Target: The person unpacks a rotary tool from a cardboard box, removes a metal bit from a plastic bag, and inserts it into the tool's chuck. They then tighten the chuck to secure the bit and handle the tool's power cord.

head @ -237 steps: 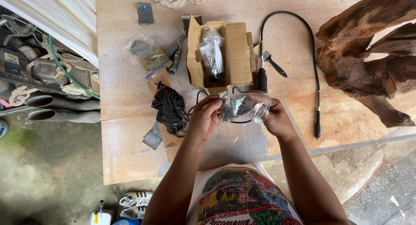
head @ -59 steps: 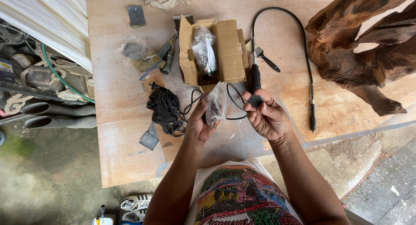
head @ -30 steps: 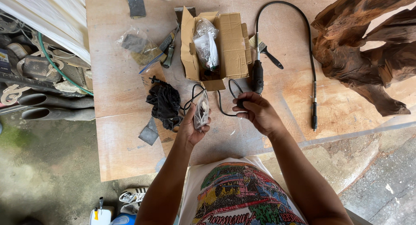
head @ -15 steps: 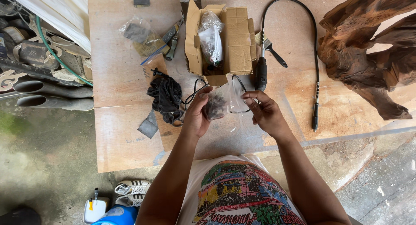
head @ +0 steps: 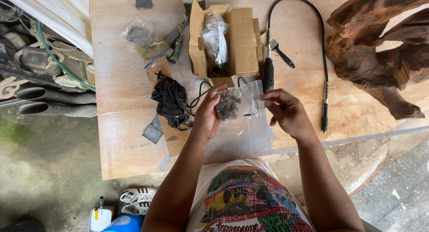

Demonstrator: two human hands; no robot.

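My left hand [head: 208, 117] holds a small clear plastic bag [head: 240, 101] with dark small parts bunched inside it. My right hand [head: 286, 112] pinches the bag's right edge between thumb and fingers. Both hands hover above a plywood table [head: 129, 133]. Just beyond the bag stands an open cardboard box [head: 241, 40] with another clear bag [head: 215, 37] in it.
A black flexible shaft [head: 322, 48] loops from the box to the right. A black cloth and cord [head: 170, 100] lie left of my hands. A large brown wood root [head: 380, 48] fills the right. Pliers, plastic wrap and sandpaper pieces lie at the back left. Pipes and hose lie beyond the table's left edge.
The bag went from both hands to the left hand alone while my right hand handled a small dark item; now my right hand pinches the bag again, spreading it flat.
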